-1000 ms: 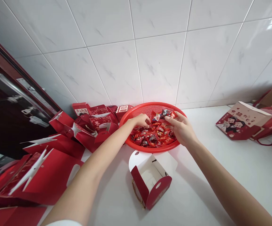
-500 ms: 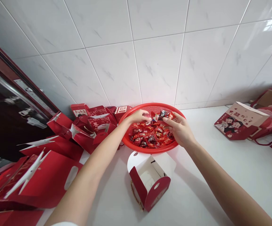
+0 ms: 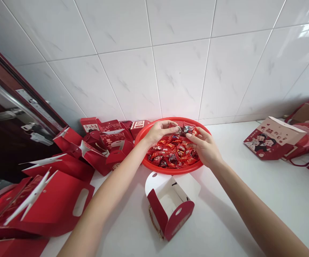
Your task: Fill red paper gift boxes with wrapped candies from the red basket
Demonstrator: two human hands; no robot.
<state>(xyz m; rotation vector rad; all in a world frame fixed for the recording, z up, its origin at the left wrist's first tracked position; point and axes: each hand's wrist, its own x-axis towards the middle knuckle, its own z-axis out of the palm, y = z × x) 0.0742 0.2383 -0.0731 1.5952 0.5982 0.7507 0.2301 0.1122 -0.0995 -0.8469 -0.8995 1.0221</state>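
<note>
Both hands are over a red plastic basket (image 3: 170,170) that holds many wrapped candies (image 3: 167,153), mostly red. My right hand (image 3: 204,144) pinches several wrapped candies (image 3: 189,128), a dark one among them, above the basket's right side. From the left, my left hand (image 3: 158,134) reaches across with its fingertips closed on a small wrapped candy (image 3: 179,130), close to those in my right hand. Just in front of the basket stands an open red box (image 3: 179,217) with a white inside, its flaps up and a twisted cord at its left side.
Many red gift boxes (image 3: 60,200) crowd the left side, beside a dark door with a metal handle (image 3: 17,103). A printed box (image 3: 272,139) and more red boxes stand at the right. White wall tiles (image 3: 181,78) rise behind the basket.
My left hand has moved right, bringing a candy up to those in my right hand. My right hand has stayed almost in place, and the open box has not moved.
</note>
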